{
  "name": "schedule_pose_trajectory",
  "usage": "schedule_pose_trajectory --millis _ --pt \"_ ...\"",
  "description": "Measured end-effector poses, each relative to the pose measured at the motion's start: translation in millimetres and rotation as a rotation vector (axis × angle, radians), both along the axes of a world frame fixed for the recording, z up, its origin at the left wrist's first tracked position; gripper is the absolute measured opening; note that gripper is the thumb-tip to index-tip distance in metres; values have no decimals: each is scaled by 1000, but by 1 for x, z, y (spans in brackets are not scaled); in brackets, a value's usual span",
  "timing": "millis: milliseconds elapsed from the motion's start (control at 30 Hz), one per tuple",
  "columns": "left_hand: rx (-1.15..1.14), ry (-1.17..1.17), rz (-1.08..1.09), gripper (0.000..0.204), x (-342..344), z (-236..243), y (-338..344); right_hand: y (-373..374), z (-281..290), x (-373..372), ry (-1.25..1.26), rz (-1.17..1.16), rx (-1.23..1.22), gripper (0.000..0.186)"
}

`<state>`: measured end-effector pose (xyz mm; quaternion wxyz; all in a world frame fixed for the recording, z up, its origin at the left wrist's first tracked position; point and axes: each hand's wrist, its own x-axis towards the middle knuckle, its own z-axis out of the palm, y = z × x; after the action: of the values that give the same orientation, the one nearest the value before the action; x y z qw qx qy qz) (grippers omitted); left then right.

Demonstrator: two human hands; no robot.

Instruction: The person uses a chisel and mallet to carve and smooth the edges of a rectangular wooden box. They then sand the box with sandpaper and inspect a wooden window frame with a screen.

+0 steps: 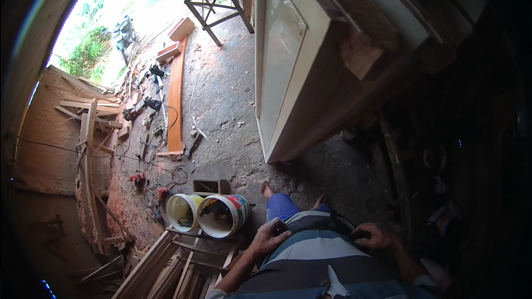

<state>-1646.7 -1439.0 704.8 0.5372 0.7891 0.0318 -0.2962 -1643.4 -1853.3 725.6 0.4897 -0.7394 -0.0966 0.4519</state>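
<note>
My left hand is against the left side of my striped shirt, at waist height. Its fingers are curled in and partly hidden, so what they hold does not show. On the other side of the waist, my right hand has bent fingers closed at the shirt's edge. Below the shirt a blue trouser leg and a bare foot show. Close to my left hand, two open plastic buckets lie tipped with their mouths toward me; dark items are inside.
A large wooden frame with a pale panel stands ahead to the right. A long orange-brown board lies on the floor among cables, tools and scraps. Timber lengths are stacked at lower left. A wooden stand is farther off.
</note>
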Motion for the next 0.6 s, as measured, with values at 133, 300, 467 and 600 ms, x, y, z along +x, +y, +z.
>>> schedule_pose_trajectory --millis 133,300,467,600 --pt "11 15 49 32 11 -2 31 32 -6 30 30 118 -16 45" --pt "-36 28 92 32 46 -18 100 106 -13 77 105 104 -36 42" --pt "-27 99 81 40 81 -29 213 218 -20 139 204 169 -100 48" --pt "-23 -179 141 26 97 -31 295 306 -19 192 209 357 -162 49"
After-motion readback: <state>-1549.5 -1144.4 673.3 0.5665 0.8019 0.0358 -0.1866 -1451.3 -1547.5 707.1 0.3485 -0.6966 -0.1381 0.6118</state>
